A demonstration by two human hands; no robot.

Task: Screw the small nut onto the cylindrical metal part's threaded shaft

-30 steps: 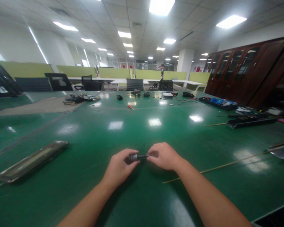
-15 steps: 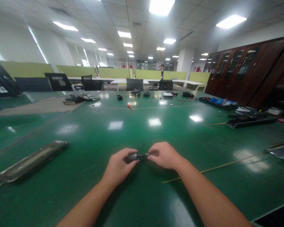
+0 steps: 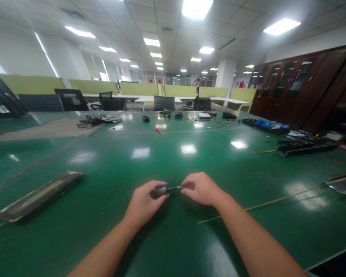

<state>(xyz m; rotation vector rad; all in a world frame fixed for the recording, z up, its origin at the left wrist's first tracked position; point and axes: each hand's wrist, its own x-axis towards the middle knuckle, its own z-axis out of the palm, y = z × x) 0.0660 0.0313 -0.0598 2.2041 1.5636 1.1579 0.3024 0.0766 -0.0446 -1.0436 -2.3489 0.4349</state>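
Over the green tabletop (image 3: 161, 161), my left hand (image 3: 142, 202) is closed on the thick grey end of a small cylinder with a thin dark shaft (image 3: 173, 188). The shaft points right, lying almost level between my hands. Its far end is pinched between the thumb and fingers of my right hand (image 3: 202, 188). My fingertips hide both ends of the piece, and it is too small to tell its exact kind. Under my right forearm a long thin brass-coloured rod (image 3: 265, 204) lies on the table.
A long package in clear wrap (image 3: 40, 196) lies at left. An orange-red screwdriver (image 3: 158, 130) lies farther off. Small black parts (image 3: 145, 119) and a white box (image 3: 204, 115) stand at the back. Dark trays (image 3: 305, 148) are at right. A person (image 3: 197, 87) stands in the distance.
My right hand has shifted very slightly up and to the right along the shaft. My left hand keeps its hold on the grey end, almost still.
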